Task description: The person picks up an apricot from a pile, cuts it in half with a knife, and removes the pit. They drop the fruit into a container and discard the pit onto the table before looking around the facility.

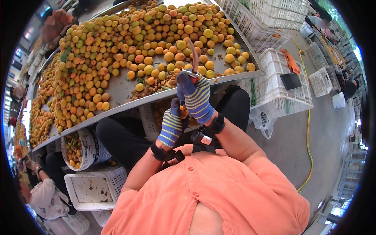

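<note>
My right hand (197,98), in a blue-and-yellow striped glove with dark fingertips, is closed around a hand tool with a curved reddish-brown handle (194,55). The handle points away from me over the table, with metal and a red part showing at the fingers. Just below and to the left, my left hand (170,124), gloved alike, is closed on an orange apricot (183,112). Both hands meet in front of my chest, by the table's near edge. Fingers hide most of the apricot. Beyond them lie pits and fruit scraps (156,87).
A metal-rimmed table (129,102) bears heaped apricots (129,43). A white bucket (92,150) of apricot pieces and a white basket (91,192) stand at left. At right are stacked crates (270,33), a crate (274,92) carrying a dark tablet (290,81), and a yellow hose (308,145). A co-worker (49,196) sits left.
</note>
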A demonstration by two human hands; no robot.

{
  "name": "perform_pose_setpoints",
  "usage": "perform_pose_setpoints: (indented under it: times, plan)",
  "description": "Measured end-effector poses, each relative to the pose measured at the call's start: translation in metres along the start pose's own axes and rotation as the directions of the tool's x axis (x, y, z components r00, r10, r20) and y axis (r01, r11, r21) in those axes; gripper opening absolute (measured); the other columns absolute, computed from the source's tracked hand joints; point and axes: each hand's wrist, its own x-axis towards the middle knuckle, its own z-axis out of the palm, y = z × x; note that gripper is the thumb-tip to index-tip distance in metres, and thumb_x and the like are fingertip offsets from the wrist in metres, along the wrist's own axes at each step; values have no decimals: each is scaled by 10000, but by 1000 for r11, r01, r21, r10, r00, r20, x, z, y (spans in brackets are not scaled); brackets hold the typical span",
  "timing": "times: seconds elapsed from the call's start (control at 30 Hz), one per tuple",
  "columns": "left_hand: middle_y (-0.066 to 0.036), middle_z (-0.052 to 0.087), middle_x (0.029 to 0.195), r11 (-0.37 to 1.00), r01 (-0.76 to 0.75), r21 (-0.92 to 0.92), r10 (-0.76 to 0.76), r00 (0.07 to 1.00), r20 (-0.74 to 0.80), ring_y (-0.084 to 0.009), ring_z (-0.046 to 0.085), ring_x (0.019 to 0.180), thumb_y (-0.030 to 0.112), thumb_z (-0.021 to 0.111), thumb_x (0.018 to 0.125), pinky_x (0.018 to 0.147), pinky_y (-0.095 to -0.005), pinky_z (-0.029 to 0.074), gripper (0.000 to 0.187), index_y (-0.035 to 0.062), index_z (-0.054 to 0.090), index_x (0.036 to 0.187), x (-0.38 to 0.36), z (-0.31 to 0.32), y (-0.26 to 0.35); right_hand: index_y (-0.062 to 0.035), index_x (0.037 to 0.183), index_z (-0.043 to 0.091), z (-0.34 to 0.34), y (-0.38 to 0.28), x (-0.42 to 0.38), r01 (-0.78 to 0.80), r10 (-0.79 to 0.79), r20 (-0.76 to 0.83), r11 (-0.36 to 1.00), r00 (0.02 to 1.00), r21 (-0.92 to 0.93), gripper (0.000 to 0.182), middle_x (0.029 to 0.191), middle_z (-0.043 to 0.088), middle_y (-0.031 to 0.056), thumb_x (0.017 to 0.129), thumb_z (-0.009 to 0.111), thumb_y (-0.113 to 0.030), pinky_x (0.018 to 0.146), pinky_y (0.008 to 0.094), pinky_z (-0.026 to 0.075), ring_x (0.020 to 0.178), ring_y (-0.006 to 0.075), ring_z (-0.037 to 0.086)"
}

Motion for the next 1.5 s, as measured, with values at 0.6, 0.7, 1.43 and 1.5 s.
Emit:
perform_pose_setpoints:
  times: [0.6, 0.7, 1.43, 1.5]
  plan:
    - [-20, 606, 704, 972, -196, -129, 189, 980, -67, -117, 536, 578, 586, 312, 943, 539, -266, 420, 670, 17, 650, 841, 26, -12, -39, -217, 691, 390, -21, 64, 29, -374, 557, -41, 608, 829, 700, 336, 495, 250, -85, 922, 535, -412, 361, 253, 210, 362, 76, 241]
    - [-44, 611, 938, 946, -183, -268, 174, 983, -60, -134, 571, 805, 598, 368, 922, 721, -282, 471, 646, 9, 617, 1014, 31, -14, -45, -211, 715, 392, -14, 72, 29, -389, 583, -18, 564, 812, 728, 322, 501, 255, -79, 924, 524, -417, 366, 270, 232, 368, 86, 251]
    - [-56, 618, 731, 923, 134, -360, -60, 976, 208, -145, 592, 562, 429, 512, 922, 490, -251, 464, 414, 27, 599, 972, 29, -33, -15, -127, 676, 453, -3, 34, 31, -37, 50, -60, 980, 997, 196, 400, 512, 355, -56, 931, 524, -426, 386, 223, 243, 415, 51, 329]
    - [-54, 618, 732, 921, 119, -370, -62, 985, 163, -144, 595, 567, 401, 521, 923, 494, -254, 466, 386, 25, 605, 961, 38, -36, -25, -102, 683, 486, -5, 46, 31, 71, -72, -79, 997, 994, -5, 403, 507, 400, -40, 939, 514, -413, 392, 230, 271, 422, 64, 383]
